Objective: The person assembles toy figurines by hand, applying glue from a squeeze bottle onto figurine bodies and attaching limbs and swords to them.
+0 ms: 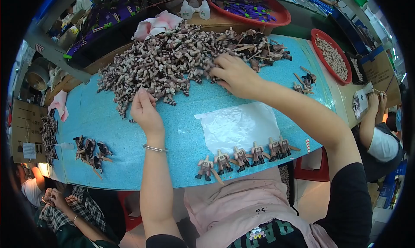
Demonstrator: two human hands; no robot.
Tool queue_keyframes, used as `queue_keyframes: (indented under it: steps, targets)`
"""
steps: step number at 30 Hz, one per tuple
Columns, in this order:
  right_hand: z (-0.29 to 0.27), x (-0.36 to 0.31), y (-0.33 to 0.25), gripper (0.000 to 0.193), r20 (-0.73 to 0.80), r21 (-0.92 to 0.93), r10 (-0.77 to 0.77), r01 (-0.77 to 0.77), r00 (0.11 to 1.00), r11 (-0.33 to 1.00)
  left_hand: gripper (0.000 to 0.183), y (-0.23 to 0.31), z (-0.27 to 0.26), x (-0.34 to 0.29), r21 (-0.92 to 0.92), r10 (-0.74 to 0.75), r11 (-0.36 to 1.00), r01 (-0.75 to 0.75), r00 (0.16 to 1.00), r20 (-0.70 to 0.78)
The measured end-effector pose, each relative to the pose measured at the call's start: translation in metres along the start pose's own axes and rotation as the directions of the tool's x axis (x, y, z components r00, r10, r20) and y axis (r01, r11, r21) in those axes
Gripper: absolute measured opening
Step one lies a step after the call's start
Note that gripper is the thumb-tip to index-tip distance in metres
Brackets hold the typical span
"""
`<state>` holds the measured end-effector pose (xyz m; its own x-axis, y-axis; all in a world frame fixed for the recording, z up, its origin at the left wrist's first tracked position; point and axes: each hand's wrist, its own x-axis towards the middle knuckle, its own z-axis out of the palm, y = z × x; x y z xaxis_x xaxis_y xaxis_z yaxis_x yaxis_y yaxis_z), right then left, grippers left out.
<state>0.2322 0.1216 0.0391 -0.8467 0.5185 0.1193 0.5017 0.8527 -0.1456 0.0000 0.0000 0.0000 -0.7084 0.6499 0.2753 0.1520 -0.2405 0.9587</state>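
Note:
A large heap of small brown-and-cream figure parts (151,60) covers the back of the blue tabletop (181,131). My left hand (145,109) is at the heap's front edge, its thumb and fingers pinched together; whatever lies between them is hidden. Farther right, my right hand (237,77) reaches into the heap with curved fingers, thumb apart from the others. Its fingertips touch the parts, and the pieces beside them look blurred. Close to me, several assembled figures (223,161) with hats and dark boots lie in a row along a clear plastic sheet (237,125).
Dark figures lie in small groups at the left (90,153) and right (306,81). A red tray (332,55) holds pale pieces; a red basin (281,19) holds purple ones. White squeeze bottles (186,9) stand behind the heap. Other people work at both sides.

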Motion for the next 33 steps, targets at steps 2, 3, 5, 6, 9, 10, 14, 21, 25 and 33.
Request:
queue_keyframes:
  steps: [2, 3, 5, 6, 9, 10, 14, 21, 25, 33]
  targets:
    - [-0.002, -0.015, 0.008, 0.037, -0.079, 0.08, -0.1, 0.106, 0.992, 0.991, 0.04, 0.002, 0.006, 0.004, -0.008, -0.005, 1.0, 0.005, 1.0, -0.009]
    - [-0.005, -0.022, 0.006, 0.037, -0.072, 0.087, -0.098, 0.104, 0.993, 0.991, 0.04, 0.001, 0.003, 0.002, -0.004, -0.014, 1.0, 0.014, 1.0, -0.008]
    - [-0.013, -0.037, 0.004, 0.033, -0.208, 0.202, -0.102, 0.145, 0.973, 0.968, 0.04, -0.001, -0.003, -0.003, 0.007, -0.02, 1.0, 0.02, 1.0, -0.003]
    - [-0.017, -0.043, 0.005, 0.033, -0.206, 0.201, -0.1, 0.142, 0.973, 0.969, 0.04, 0.001, -0.002, -0.003, 0.003, -0.022, 1.0, 0.022, 1.0, -0.009]
    - [-0.028, -0.063, 0.011, 0.029, -0.311, 0.23, 0.152, -0.081, 0.938, 0.97, 0.04, 0.002, -0.001, -0.002, -0.002, -0.021, 1.0, 0.021, 1.0, -0.012]
    - [-0.031, -0.07, 0.01, 0.023, -0.296, 0.236, 0.225, -0.157, 0.928, 0.959, 0.041, 0.001, -0.001, 0.0, -0.003, -0.014, 1.0, 0.014, 1.0, -0.017]
    - [-0.03, -0.084, -0.003, 0.02, -0.027, 0.286, 0.489, -0.462, 0.872, 0.839, 0.041, 0.002, -0.001, 0.0, -0.009, -0.018, 1.0, 0.018, 1.0, -0.012]
    - [-0.017, -0.09, 0.005, 0.024, -0.103, 0.165, 0.161, -0.142, 0.982, 0.976, 0.04, 0.003, 0.001, -0.001, -0.022, -0.018, 1.0, 0.017, 1.0, -0.01]
    - [-0.022, -0.094, 0.014, 0.03, -0.005, 0.123, 0.111, -0.11, 0.994, 0.986, 0.039, 0.001, -0.001, -0.002, -0.013, -0.021, 1.0, 0.021, 1.0, -0.012]
    - [-0.029, -0.109, 0.007, 0.02, -0.001, 0.284, 0.357, -0.342, 0.934, 0.896, 0.038, 0.009, -0.003, -0.009, 0.078, 0.096, 0.992, -0.097, 0.995, 0.009]
